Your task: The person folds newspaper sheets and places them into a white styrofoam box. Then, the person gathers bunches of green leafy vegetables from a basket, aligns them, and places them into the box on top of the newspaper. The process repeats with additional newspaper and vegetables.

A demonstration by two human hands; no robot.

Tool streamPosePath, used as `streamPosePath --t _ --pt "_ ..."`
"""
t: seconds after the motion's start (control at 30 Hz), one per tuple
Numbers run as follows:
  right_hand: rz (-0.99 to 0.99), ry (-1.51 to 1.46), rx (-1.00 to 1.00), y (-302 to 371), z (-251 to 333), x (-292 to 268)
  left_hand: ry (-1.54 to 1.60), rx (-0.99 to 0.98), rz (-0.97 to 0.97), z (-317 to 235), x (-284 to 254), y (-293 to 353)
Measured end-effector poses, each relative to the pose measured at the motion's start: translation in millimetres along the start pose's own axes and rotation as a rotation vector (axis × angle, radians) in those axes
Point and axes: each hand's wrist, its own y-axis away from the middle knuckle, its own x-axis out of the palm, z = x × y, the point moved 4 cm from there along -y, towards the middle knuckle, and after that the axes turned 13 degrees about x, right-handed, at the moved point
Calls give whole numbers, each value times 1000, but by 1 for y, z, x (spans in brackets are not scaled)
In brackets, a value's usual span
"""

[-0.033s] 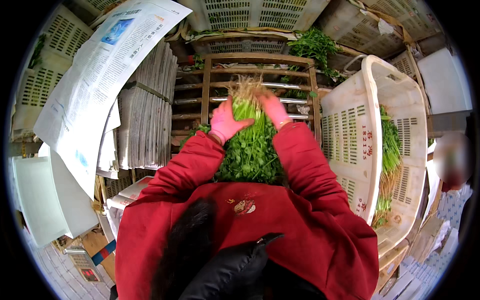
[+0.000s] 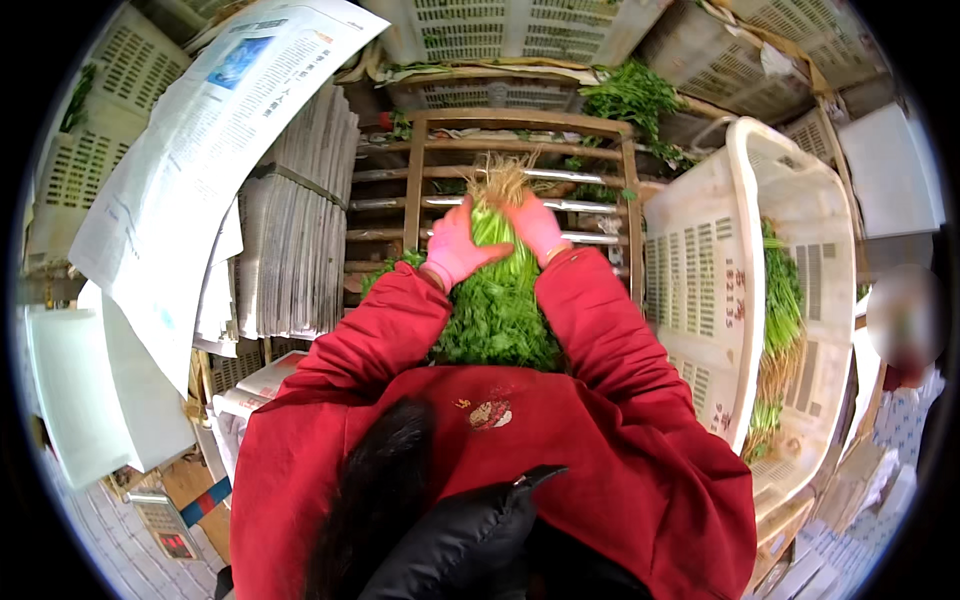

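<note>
A thick bunch of leafy greens (image 2: 500, 320) with pale stalks lies before me, its leaves toward my body and its tan, stringy roots (image 2: 500, 178) pointing away. My left hand (image 2: 462, 245), in a pink glove, holds the stalks from the left with its thumb laid across them. From the right, my right hand (image 2: 535, 228), gloved in pink too, curls round the stalks just below the roots; its fingertips are partly hidden and a little blurred. Under the bunch is a slatted wooden rack (image 2: 415, 185) with metal bars.
To the left stands a strapped stack of newspapers (image 2: 292, 230), with a loose newspaper sheet (image 2: 190, 150) beside it. A white plastic crate (image 2: 695, 270) on the right holds more greens (image 2: 782, 290). Further crates (image 2: 510, 30) line the back, with loose greens (image 2: 632, 95) near them.
My right hand has shifted slightly inward and closed more around the stalks below the roots. The leaves look smeared by motion now. My left hand stays on the bunch.
</note>
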Motion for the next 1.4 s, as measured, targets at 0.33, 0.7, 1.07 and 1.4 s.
streamPosePath --t 0.33,0.7,1.07,1.4 --pt "456 -289 -30 -2 5 -6 1149 -84 172 -2 -9 31" --pt "251 -250 -279 52 11 -36 506 433 -160 -47 -47 56" --pt "-891 640 -617 4 120 -263 1352 -113 -476 -46 -19 112" --pt "-1148 345 -660 118 241 -303 1504 32 -203 -58 -9 114"
